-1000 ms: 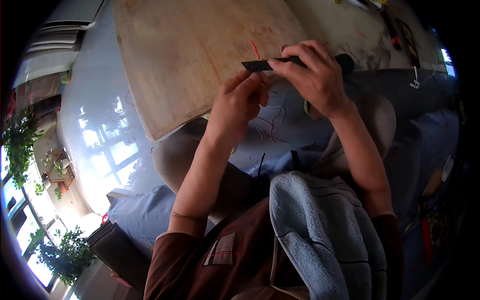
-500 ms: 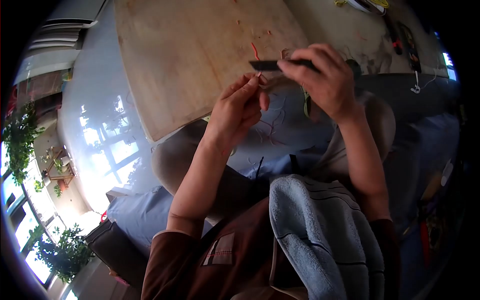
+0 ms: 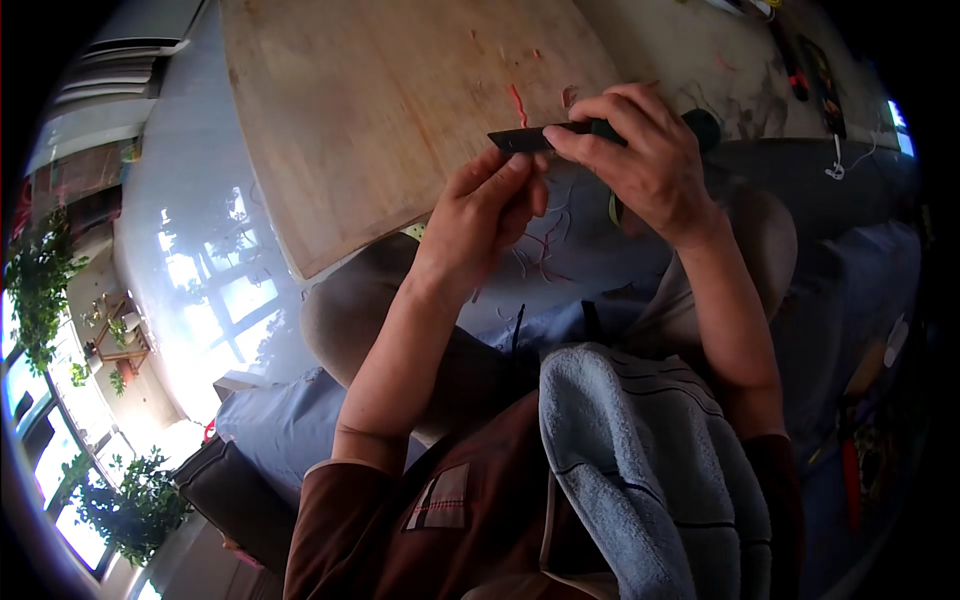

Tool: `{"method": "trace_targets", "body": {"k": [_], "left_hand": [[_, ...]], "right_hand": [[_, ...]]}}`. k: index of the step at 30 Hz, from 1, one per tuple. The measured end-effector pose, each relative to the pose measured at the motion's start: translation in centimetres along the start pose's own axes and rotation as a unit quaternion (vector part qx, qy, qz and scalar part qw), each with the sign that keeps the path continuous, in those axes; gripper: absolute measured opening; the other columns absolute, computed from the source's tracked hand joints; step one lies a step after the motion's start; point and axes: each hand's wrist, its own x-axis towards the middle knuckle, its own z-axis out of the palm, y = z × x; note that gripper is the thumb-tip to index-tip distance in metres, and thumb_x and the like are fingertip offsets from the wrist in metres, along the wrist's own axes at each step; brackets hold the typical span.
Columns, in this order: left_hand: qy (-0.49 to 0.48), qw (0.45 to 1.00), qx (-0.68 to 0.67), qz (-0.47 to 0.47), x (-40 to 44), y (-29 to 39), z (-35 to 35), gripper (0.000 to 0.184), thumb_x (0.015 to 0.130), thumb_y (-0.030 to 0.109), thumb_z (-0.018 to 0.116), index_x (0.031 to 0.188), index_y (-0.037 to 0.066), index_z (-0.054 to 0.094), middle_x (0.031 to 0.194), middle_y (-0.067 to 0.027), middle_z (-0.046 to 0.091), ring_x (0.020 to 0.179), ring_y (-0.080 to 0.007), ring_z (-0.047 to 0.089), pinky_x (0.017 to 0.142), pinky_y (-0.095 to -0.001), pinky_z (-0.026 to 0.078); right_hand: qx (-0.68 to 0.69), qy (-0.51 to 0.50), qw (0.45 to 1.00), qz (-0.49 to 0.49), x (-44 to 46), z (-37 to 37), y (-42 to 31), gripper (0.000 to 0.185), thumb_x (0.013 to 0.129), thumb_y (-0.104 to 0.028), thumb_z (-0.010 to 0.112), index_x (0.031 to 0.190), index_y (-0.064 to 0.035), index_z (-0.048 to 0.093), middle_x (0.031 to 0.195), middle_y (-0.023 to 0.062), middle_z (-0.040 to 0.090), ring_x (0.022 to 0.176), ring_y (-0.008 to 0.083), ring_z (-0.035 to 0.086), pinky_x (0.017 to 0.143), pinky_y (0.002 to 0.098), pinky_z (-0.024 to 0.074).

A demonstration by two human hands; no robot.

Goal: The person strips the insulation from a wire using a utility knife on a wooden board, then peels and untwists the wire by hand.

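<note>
My left hand (image 3: 485,205) is closed in a pinch, thumb against forefinger, at the near edge of a wooden board. A thin red wire (image 3: 518,105) sticks up beyond its fingertips, its lower part hidden by a blade. In my right hand (image 3: 640,160) is a utility knife (image 3: 515,138) with a dark, slant-tipped blade and a dark green handle. The blade lies crosswise just above my left thumb, touching or nearly touching the fingertips. Whether its edge has entered the wire cannot be seen.
The wooden board (image 3: 340,110) carries small reddish scraps. Thin red and pale strands (image 3: 540,255) lie below my hands, between the knees. At the upper right are a red-and-black handled tool (image 3: 790,70) and a white cord (image 3: 836,165). A blue-grey towel (image 3: 640,470) hangs over my front.
The knife blade has shifted slightly left and down over the fingertips, and its tip now points lower. My left hand and the red wire have moved slightly right.
</note>
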Motion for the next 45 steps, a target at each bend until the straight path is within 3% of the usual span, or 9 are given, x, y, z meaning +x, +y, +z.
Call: {"method": "trace_targets", "body": {"k": [3,12,15,18,25,31,33,41,45], "left_hand": [[0.040,0.997,0.067,0.012,0.0,-0.2,0.2,0.019,0.095,0.021,0.043,0.099,0.006,0.056,0.066,0.0021,0.051,0.052,-0.0007,0.035,0.042,-0.0166,0.023],[0.111,0.955,0.251,0.114,0.2,-0.3,0.7,0.020,0.092,0.012,0.046,0.092,0.000,0.062,0.061,0.0015,0.050,0.058,-0.0043,0.042,0.053,-0.0202,0.034],[0.106,0.945,0.278,0.133,0.7,-0.9,-0.2,0.022,0.092,0.019,0.050,0.097,0.003,0.063,0.062,0.0049,0.049,0.053,-0.0009,0.036,0.048,-0.0174,0.027],[0.109,0.961,0.242,0.081,0.5,-0.4,0.3,0.021,0.092,0.019,0.050,0.095,0.003,0.064,0.061,0.0052,0.048,0.053,-0.0009,0.036,0.048,-0.0176,0.027],[0.122,0.955,0.262,0.071,0.3,-0.1,0.3,0.022,0.092,0.021,0.050,0.093,0.004,0.064,0.060,0.0048,0.048,0.051,-0.0007,0.035,0.046,-0.0171,0.025],[0.115,0.953,0.275,0.050,-0.9,0.1,0.3,0.024,0.092,0.022,0.050,0.094,0.003,0.063,0.059,0.0045,0.047,0.048,-0.0003,0.033,0.044,-0.0169,0.023],[0.129,0.961,0.240,0.042,-0.3,0.1,-0.2,0.024,0.092,0.023,0.050,0.095,0.003,0.063,0.059,0.0043,0.047,0.048,-0.0001,0.033,0.043,-0.0168,0.023],[0.124,0.965,0.227,0.041,0.1,0.3,0.3,0.023,0.092,0.022,0.050,0.096,0.003,0.063,0.059,0.0045,0.048,0.048,0.0003,0.034,0.042,-0.0163,0.023],[0.129,0.957,0.250,0.073,0.1,-0.3,-0.1,0.020,0.091,0.020,0.051,0.094,0.004,0.064,0.059,0.0044,0.050,0.049,-0.0002,0.035,0.044,-0.0166,0.025]], "right_hand": [[0.009,-0.003,1.000,-0.004,-0.2,0.2,0.3,0.023,0.066,-0.012,0.068,0.088,-0.0166,0.066,0.085,-0.0023,0.057,0.082,0.0179,0.056,0.067,0.0288,0.0485],[0.008,-0.019,1.000,0.021,0.5,-0.2,-0.5,0.020,0.066,-0.010,0.066,0.084,-0.0169,0.066,0.080,-0.0040,0.055,0.079,0.0144,0.054,0.068,0.0263,0.0484],[-0.002,-0.029,0.999,0.028,0.2,-0.4,-0.5,0.018,0.066,-0.010,0.063,0.082,-0.0175,0.066,0.081,-0.0047,0.055,0.080,0.0134,0.054,0.070,0.0260,0.0484],[-0.014,-0.029,0.999,0.033,0.0,-0.3,-0.7,0.017,0.067,-0.011,0.062,0.083,-0.0178,0.065,0.082,-0.0047,0.055,0.082,0.0139,0.054,0.070,0.0269,0.0478],[-0.008,-0.022,0.998,0.057,0.0,0.0,-1.1,0.014,0.072,-0.012,0.061,0.084,-0.0175,0.065,0.082,-0.0049,0.054,0.083,0.0144,0.054,0.068,0.0280,0.0465],[-0.093,0.040,0.987,0.122,-0.5,-1.7,3.9,0.015,0.072,-0.014,0.068,0.087,-0.0188,0.067,0.079,-0.0047,0.056,0.076,0.0141,0.055,0.064,0.0276,0.0473],[-0.039,0.029,0.990,0.136,-0.7,-0.7,2.5,0.016,0.072,-0.013,0.070,0.087,-0.0174,0.068,0.080,-0.0055,0.057,0.075,0.0126,0.055,0.065,0.0256,0.0476],[-0.002,-0.011,0.999,0.033,0.4,0.3,-1.2,0.018,0.065,-0.010,0.067,0.082,-0.0174,0.066,0.076,-0.0044,0.054,0.078,0.0141,0.053,0.070,0.0259,0.0480],[0.005,-0.013,0.999,0.049,0.3,0.3,-1.4,0.016,0.066,-0.011,0.067,0.081,-0.0171,0.066,0.077,-0.0047,0.054,0.079,0.0137,0.052,0.071,0.0262,0.0479]]}}
